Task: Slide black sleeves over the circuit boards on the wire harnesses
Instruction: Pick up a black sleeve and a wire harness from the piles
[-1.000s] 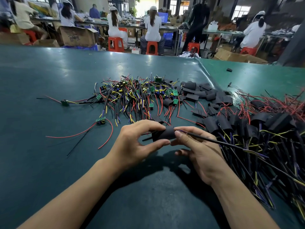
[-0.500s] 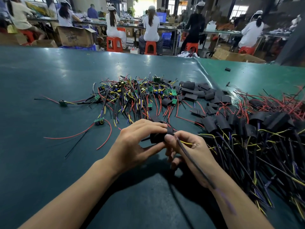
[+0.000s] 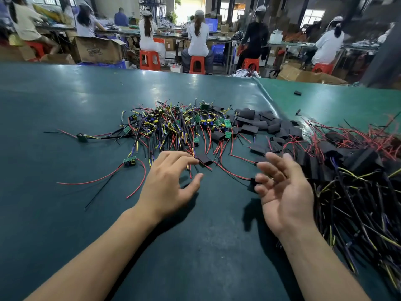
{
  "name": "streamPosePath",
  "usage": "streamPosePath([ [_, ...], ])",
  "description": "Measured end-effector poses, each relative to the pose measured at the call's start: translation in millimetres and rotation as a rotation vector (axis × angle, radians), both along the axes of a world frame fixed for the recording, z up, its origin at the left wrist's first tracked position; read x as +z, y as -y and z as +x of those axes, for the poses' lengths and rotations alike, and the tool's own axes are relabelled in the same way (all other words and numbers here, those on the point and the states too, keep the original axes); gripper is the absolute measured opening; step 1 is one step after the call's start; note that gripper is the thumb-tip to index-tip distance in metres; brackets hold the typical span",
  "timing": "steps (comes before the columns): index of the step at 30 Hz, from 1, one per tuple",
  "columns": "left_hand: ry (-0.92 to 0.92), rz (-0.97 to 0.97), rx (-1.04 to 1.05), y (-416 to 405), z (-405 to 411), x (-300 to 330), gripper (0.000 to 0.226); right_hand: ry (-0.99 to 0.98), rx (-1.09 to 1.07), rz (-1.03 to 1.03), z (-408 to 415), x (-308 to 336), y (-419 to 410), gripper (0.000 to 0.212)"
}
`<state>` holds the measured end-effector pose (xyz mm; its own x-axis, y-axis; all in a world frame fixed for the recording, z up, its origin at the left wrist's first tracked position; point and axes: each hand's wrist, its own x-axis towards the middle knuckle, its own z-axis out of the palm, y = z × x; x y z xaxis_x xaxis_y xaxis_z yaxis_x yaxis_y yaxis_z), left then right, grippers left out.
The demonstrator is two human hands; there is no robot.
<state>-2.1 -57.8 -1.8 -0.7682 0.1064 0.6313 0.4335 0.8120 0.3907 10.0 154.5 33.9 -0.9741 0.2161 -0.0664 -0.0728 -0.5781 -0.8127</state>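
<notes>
A wide green table (image 3: 65, 213) fills the frame from the lower edge up to the middle, with people seated on red stools (image 3: 149, 59) at other benches along the top. At the right edge lies a big heap of finished harnesses (image 3: 351, 187), their boards already hidden in black. At centre, a little above the middle, sits the tangle of unsleeved harnesses (image 3: 173, 129) with green circuit boards showing, and just to its right a loose pile of black sleeves (image 3: 260, 124). Two stray harnesses lie apart at the left, one with its circuit board (image 3: 129, 161) just left of the hands.

The left hand (image 3: 169, 185) hovers low at centre, fingers spread wide and empty, its fingertips (image 3: 194, 161) near a lone black sleeve (image 3: 205, 159) at the front edge of the tangle. The right hand (image 3: 284, 190) is open too, palm turned up, holding nothing, though a small dark piece (image 3: 251, 185) lies at its fingertips; whether they touch it I cannot tell.

This looks like the gap between units: one done, the next to be fetched. The next move calls for one hand to pinch up a sleeve and the other to draw a single harness free of the tangle without dragging its neighbours, then line board and sleeve mouth up.
</notes>
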Motion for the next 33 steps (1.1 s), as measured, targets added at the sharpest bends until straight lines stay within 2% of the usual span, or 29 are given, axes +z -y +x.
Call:
streamPosePath([
  [3, 0.212, -0.071, 0.098, 7, -2, -6, 0.034, -0.044, 0.018, 0.141, 1, -4, 8, 0.023],
  [5, 0.273, -0.075, 0.113, 11, -5, -8, 0.032, -0.058, 0.027, 0.179, 2, -7, 11, 0.019],
  [10, 0.266, -0.077, 0.176, 12, -8, -9, 0.034, -0.079, 0.033, 0.273, -1, -12, 12, 0.017],
  [13, 0.299, 0.014, 0.232, 10, -13, -7, 0.037, -0.092, 0.059, 0.318, -1, -15, 14, 0.018],
  [21, 0.363, 0.191, 0.373, 9, -24, -6, 0.012, -0.125, 0.163, 0.417, 0, -23, 23, 0.024],
  [25, 0.306, 0.32, 0.396, 11, -24, -3, 0.02, -0.136, 0.174, 0.429, 0, -25, 20, 0.024],
  [27, 0.136, 0.502, 0.322, 8, -21, 2, 0.019, -0.129, 0.153, 0.43, -2, -25, 18, 0.022],
  [30, -0.079, 0.713, 0.05, -5, -5, 12, 0.008, -0.109, 0.119, 0.493, -6, -29, 19, 0.014],
  [31, -0.115, 0.718, -0.067, -12, 1, 13, 0.004, -0.108, 0.117, 0.527, -8, -31, 20, 0.017],
  [33, -0.137, 0.682, -0.32, -24, 15, 14, 0.003, -0.115, 0.143, 0.609, -9, -34, 22, 0.04],
])
